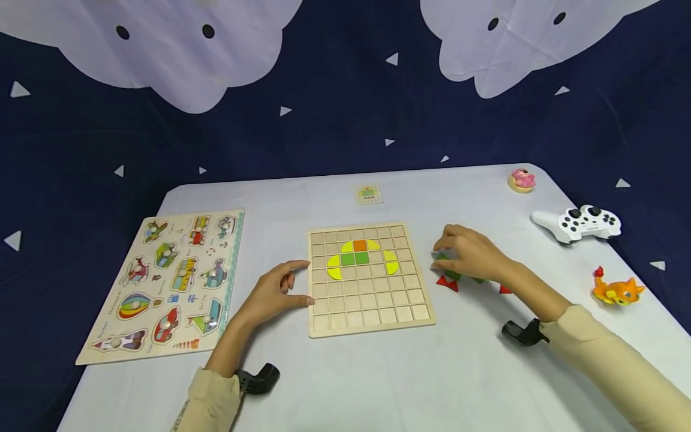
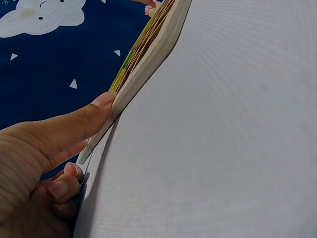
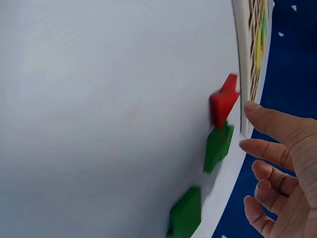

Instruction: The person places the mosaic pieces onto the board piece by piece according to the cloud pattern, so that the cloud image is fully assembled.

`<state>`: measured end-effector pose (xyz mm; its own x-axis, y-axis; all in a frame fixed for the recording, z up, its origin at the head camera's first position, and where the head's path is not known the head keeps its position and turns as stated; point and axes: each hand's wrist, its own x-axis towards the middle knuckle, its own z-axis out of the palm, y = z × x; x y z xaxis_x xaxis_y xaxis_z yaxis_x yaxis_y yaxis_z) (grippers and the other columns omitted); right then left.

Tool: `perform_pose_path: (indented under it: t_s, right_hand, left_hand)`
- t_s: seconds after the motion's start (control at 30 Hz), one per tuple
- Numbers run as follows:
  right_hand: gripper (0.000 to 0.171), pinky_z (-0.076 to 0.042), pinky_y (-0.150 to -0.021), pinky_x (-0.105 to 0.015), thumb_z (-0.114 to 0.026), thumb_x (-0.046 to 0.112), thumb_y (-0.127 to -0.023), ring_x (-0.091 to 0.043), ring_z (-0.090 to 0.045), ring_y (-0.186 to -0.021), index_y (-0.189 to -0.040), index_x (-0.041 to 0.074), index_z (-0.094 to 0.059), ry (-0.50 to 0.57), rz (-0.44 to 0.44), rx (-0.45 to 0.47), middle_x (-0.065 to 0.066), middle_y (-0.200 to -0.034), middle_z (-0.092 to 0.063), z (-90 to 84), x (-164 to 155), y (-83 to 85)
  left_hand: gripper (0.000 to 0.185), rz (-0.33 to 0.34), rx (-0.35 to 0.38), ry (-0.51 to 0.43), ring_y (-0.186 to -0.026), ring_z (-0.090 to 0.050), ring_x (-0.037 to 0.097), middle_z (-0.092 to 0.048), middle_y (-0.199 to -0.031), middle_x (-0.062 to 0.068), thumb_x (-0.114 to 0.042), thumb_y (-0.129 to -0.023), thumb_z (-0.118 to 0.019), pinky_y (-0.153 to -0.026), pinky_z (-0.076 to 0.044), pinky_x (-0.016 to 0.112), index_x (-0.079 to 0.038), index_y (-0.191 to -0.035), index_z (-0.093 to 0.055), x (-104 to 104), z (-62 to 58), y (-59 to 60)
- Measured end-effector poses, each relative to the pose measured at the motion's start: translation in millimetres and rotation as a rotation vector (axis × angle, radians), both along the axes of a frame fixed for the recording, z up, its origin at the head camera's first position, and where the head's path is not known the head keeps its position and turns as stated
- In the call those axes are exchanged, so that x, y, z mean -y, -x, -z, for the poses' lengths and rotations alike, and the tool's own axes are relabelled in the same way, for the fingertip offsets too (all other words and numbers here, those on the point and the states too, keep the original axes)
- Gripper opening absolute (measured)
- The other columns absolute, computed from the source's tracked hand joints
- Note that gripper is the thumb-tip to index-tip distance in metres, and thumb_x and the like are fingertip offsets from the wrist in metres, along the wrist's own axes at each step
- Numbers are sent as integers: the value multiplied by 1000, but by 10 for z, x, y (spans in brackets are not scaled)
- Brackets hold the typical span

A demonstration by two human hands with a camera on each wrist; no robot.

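Left hand [image 1: 278, 291]: forearm flat on the tabletop, thumb pressed to the left edge of the wooden grid board [image 1: 372, 312] at the table's centre, other fingers loosely curled, holding nothing. Right hand [image 1: 469, 253]: just off the board's right edge, fingers bent over a green piece [image 3: 218, 145] beside a red piece [image 3: 224, 100]. Whether the piece is actually pinched cannot be told; further pieces are hidden under the wrist.

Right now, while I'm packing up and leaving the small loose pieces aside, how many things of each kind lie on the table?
Puzzle boards: 2, the grid board and the vehicle puzzle
Toy figures: 2, the pink figure and the orange figure
Game controller: 1
Pattern card: 1
Total: 6
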<state>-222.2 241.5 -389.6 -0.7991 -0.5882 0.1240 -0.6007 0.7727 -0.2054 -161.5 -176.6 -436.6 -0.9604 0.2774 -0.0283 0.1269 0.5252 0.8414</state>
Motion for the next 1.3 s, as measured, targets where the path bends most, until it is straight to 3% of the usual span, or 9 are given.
perform_pose_path:
  t_s: [0.2, 0.43, 0.77, 1.3]
  right_hand:
    - [30, -48, -70, -35, -86, 30, -75, -16, -54, -79, -91, 7, -76, -31, 45, 22, -1, -89, -59, 24, -131, -25]
    - [23, -49, -73, -37, -83, 22, -78, -17, -55, -82, -93, 5, -76, -18, 65, 67, -1, -90, -59, 42, -137, -32]
    - [24, -49, -72, -36, -83, 21, -73, -18, -54, -82, -90, 5, -76, -2, 15, 19, -2, -91, -58, 26, -55, 21]
    - [22, -46, -74, -34, -81, 22, -76, -19, -52, -85, -92, 7, -76, 65, -59, 63, -3, -92, -57, -52, 418, 110]
  left_hand:
    - [75, -4, 4, -4, -75, -40, 17, -43, -83, 4, -18, -72, -89, -69, -34, 28, -8, -138, -56, -3, 8, 0]
    - [76, -4, 8, -7, -76, -40, 17, -43, -83, 4, -18, -71, -90, -70, -34, 28, -9, -139, -56, -3, 13, 12]
    - [76, -1, 8, -1, -76, -40, 17, -43, -83, 3, -18, -72, -89, -70, -34, 29, -8, -139, -55, -5, -4, 3]
    - [76, -2, 15, -4, -76, -40, 17, -42, -83, 3, -17, -72, -89, -71, -34, 29, -8, -139, -55, -8, -2, 8]
